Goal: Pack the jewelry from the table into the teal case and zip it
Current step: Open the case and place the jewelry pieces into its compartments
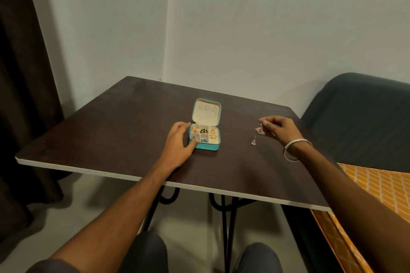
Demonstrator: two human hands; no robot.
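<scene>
Jewelry (205, 134) mostly fills the open teal case (205, 126) mid-tabletop (111, 122), steadied at 9 o'clock by the left hand's (180, 139) relaxed fingers, while the right hand (278, 128) at 3 o'clock pinches a dangling earring (260, 132), which I judge goes in next.

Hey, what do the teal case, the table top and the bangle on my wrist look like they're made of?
Teal case: probably faux leather outside, smooth with a slight sheen; cream lining looks velvety. Table: likely dark wood-look laminate board, matte, with a pale edge strip. Bangle by the right hand: seemingly silvery metal, thin and glinting.
</scene>
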